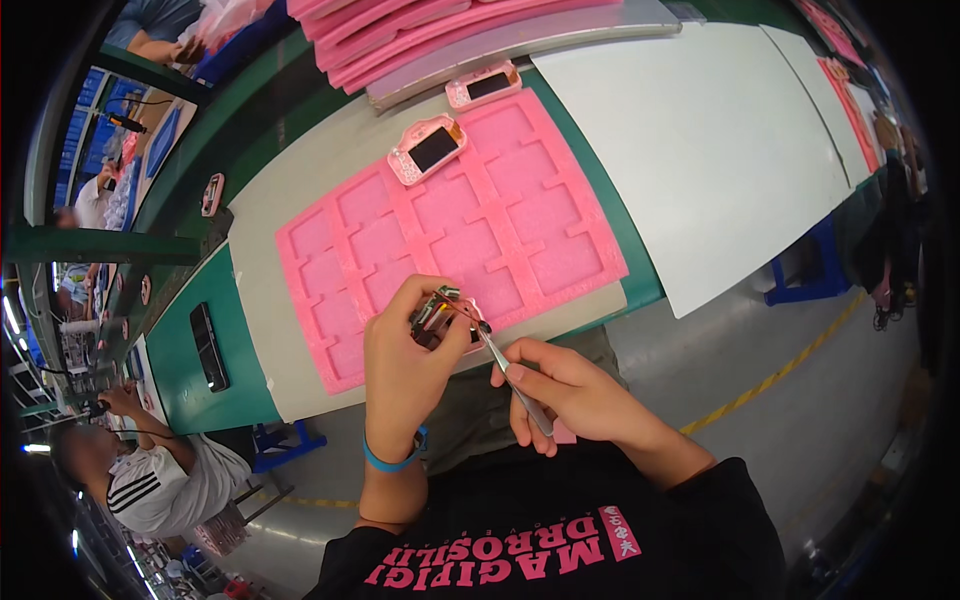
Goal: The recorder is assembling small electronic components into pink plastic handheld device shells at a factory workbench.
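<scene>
My left hand (pixel 400 360) is closed around a small electronic assembly (pixel 436 316) with a green circuit board, thin wires and a pinkish edge. Pinched in my right hand (pixel 575 392) are metal tweezers (pixel 518 378), their tips at the wires beside the assembly. Both hands are over the near edge of a pink foam tray (pixel 405 222) with square pockets. On the tray's far part lies a pink handheld gadget (pixel 430 150) with a dark screen. A similar pink gadget (pixel 485 86) rests at its far edge.
Stacked pink foam trays (pixel 370 45) stand beyond the work surface. A large white sheet (pixel 700 150) lies to the right. Over on the left, a dark phone (pixel 208 345) sits on the green mat (pixel 180 370). A person in a white shirt (pixel 170 490) works farther left.
</scene>
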The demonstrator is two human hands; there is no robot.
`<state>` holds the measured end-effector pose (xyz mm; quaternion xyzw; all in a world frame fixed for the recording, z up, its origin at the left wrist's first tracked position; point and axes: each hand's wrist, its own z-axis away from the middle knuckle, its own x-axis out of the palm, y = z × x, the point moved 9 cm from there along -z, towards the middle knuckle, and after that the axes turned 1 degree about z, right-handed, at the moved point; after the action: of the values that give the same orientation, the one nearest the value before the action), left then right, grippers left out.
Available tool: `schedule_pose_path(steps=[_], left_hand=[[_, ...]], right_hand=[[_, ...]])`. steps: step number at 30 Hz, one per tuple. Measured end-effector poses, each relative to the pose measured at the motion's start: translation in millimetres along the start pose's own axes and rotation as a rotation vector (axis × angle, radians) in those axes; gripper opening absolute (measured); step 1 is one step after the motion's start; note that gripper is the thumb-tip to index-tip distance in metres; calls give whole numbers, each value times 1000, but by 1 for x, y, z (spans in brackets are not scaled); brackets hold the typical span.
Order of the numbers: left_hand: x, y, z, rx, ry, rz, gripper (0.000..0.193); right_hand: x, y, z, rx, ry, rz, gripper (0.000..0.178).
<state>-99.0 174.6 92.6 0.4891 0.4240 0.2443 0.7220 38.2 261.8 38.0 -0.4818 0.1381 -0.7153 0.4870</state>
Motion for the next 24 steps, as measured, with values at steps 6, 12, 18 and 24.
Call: schedule_pose_path(steps=[6,12,18,24], left_hand=[[-3,-6,2,-22,4,45,29],[-4,-11,5,-40,24,86,27],[-6,-14,5,-64,36,122,25],[-6,-11,5,-46,18,117,24]], right_hand=[[3,1,-7,-59,34,-30,20],[8,5,-5,-58,45,-62,20],[10,4,-3,-50,39,-63,20],[7,8,-8,-75,63,-96,19]])
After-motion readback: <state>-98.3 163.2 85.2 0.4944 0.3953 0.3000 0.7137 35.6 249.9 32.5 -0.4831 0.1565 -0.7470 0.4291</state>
